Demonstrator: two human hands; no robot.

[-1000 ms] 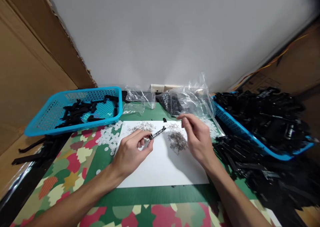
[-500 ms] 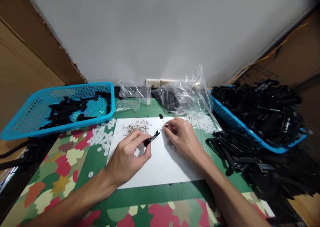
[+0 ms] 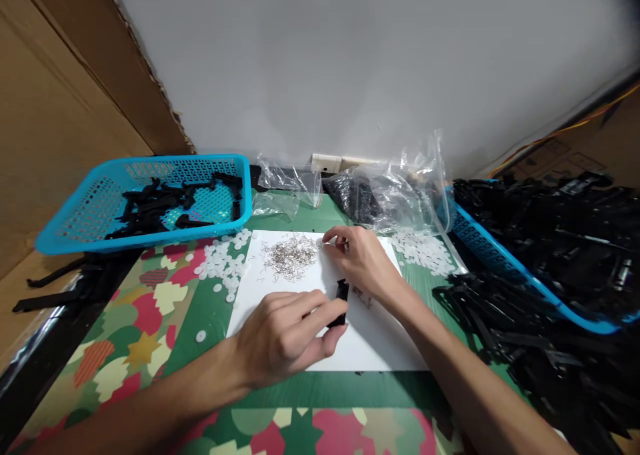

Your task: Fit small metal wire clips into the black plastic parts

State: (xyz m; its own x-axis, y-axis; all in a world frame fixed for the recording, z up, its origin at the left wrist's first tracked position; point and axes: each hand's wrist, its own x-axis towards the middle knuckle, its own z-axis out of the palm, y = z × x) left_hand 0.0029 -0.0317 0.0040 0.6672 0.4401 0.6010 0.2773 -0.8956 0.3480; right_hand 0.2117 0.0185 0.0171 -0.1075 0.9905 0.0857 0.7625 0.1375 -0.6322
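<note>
My left hand (image 3: 287, 331) grips a small black plastic part (image 3: 342, 291) between thumb and fingers, above a white sheet of paper (image 3: 385, 341). The part points away from me, its near end covered by my fingers. My right hand (image 3: 363, 258) is over the far side of the sheet, thumb and fingertips drawn together; whatever they pinch is hidden. Left of those fingertips lies a heap of tiny bent metal pieces, like small springs (image 3: 291, 258). More tiny metal bits (image 3: 361, 297) show partly beneath my right wrist.
A blue basket (image 3: 65, 238) with black parts stands at left. Another blue basket (image 3: 530, 281), heaped with black parts, is at right, beside loose black parts (image 3: 480, 315). White discs (image 3: 220, 265) lie left of the sheet, more discs (image 3: 425, 251) right. Clear plastic bags (image 3: 395, 198) sit behind.
My left hand has moved right and nearer me, turning the black part to point away. My right hand has stayed at the sheet's far side; the small black piece there is out of sight.
</note>
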